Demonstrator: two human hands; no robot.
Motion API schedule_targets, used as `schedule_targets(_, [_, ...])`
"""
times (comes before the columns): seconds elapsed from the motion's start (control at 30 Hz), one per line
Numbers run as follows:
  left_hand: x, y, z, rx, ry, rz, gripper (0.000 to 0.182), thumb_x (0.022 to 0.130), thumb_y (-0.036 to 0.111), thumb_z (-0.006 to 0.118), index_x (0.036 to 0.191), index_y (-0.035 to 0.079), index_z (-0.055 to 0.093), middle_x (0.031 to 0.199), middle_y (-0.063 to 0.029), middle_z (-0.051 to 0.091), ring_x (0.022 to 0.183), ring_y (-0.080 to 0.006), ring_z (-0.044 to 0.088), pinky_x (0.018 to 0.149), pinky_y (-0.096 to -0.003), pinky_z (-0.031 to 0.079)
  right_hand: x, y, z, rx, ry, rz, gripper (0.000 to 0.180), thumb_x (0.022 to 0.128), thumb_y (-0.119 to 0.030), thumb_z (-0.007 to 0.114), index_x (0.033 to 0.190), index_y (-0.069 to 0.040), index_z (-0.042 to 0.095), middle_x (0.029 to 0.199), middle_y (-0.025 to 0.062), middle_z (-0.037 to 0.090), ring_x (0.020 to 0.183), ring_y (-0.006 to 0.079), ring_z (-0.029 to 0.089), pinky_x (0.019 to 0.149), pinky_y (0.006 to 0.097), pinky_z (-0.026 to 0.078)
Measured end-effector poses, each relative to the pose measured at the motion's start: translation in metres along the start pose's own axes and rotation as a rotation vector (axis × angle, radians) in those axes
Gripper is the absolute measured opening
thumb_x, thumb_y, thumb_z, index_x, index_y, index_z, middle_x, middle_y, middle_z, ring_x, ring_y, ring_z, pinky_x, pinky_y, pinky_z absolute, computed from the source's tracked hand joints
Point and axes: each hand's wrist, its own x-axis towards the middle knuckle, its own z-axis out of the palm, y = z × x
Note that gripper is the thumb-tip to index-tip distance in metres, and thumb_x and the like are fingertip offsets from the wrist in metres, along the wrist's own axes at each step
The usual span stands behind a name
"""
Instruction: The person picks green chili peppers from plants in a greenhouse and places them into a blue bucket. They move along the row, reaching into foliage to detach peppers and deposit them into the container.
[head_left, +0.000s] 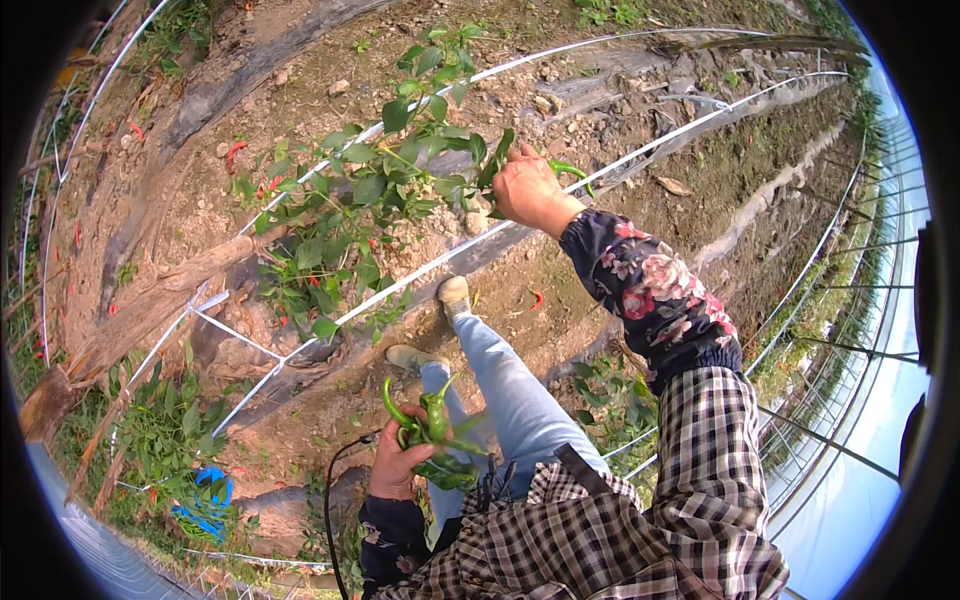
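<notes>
My left hand (401, 457) holds a bunch of green chili peppers (435, 420) in front of my body, some of them long and curled. My right hand (529, 189) is stretched out over the white string, its fingers closed at the tip of a leafy pepper plant (375, 184). A long green pepper (570, 171) sticks out from the far side of that hand. Whether its stem is still joined to the plant is hidden behind the fingers. Leaves press against the knuckles on the left.
White support strings (442, 259) run along the plant row, tied near a wooden stake (172, 289). Red peppers (536, 300) lie on the soil. A blue bag (206, 502) sits among plants at lower left. Greenhouse framing (847, 360) curves along the right.
</notes>
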Motion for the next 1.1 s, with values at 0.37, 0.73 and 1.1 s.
schedule_targets(0.37, [-0.032,0.001,0.002,0.039,-0.025,0.150,0.057,0.071,0.015,0.075,0.118,0.011,0.044,0.111,-0.0140,0.056,0.090,-0.0250,0.060,0.071,-0.0363,0.050,-0.003,0.055,-0.041,1.779,1.347,0.464,0.028,0.099,-0.020,0.047,0.089,0.005,0.057,0.091,0.0177,0.067,0.080,0.0274,0.068,0.076,0.0397,0.056])
schedule_targets(0.73, [-0.086,-0.042,-0.046,-0.129,0.047,0.318,0.058,0.074,0.002,0.069,0.126,0.007,0.044,0.114,-0.0023,0.051,0.104,-0.0139,0.055,0.092,-0.0315,0.044,-0.060,-0.111,-0.102,1.018,0.713,-0.037,0.019,0.098,-0.012,0.048,0.102,0.001,0.061,0.094,0.0095,0.066,0.078,0.0146,0.065,0.062,0.0251,0.052])
schedule_targets(1.1, [-0.141,-0.117,-0.091,-0.248,0.032,0.616,0.061,0.076,0.005,0.072,0.127,0.006,0.040,0.116,-0.0022,0.050,0.111,-0.0110,0.047,0.097,-0.0285,0.037,-0.111,-0.375,-0.046,1.512,-0.693,0.098,0.034,0.094,-0.032,0.057,0.104,0.000,0.055,0.087,0.0095,0.062,0.065,0.0107,0.055,0.042,0.0196,0.038])
